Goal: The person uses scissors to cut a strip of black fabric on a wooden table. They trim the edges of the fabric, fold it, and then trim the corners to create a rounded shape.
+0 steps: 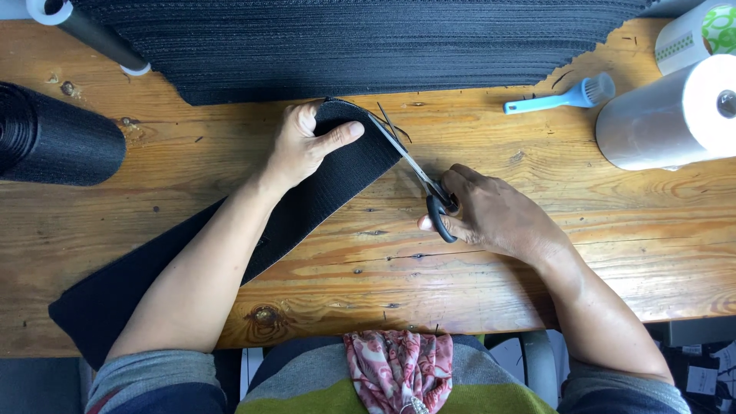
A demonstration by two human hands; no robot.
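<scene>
1. Head view, the hands: the left hand (307,146) lies flat on the end of a long black woven fabric strip (322,192), with the fingers curled over its far edge and the thumb stretched out to the right, pressing the strip to the brown wooden plank table (537,253). The right hand (491,215) grips a pair of steel scissors with black handles (418,178); its fingers are closed through the loops, and the blades stand slightly apart at the rounded end of the strip.

2. Where the strip is: it runs diagonally from the near left corner of the table up to the middle, and its far end nearly touches the large dark corrugated sheet (360,46).

3. For a clean cut, it seems wise that the left hand keeps the fabric tight and flat just beside the blades, with the thumb away from the cutting line, and that the scissors follow the curved edge in short bites. Some loose threads show at the blade tips.

4. Edges and room: to the right of the scissors the wood is bare up to the light blue plastic brush (563,96) and the white roll of plastic film (667,115). On the left, a black roll of mesh material (54,138) lies well apart from the left hand. The near table edge is just beside the person's body.
</scene>
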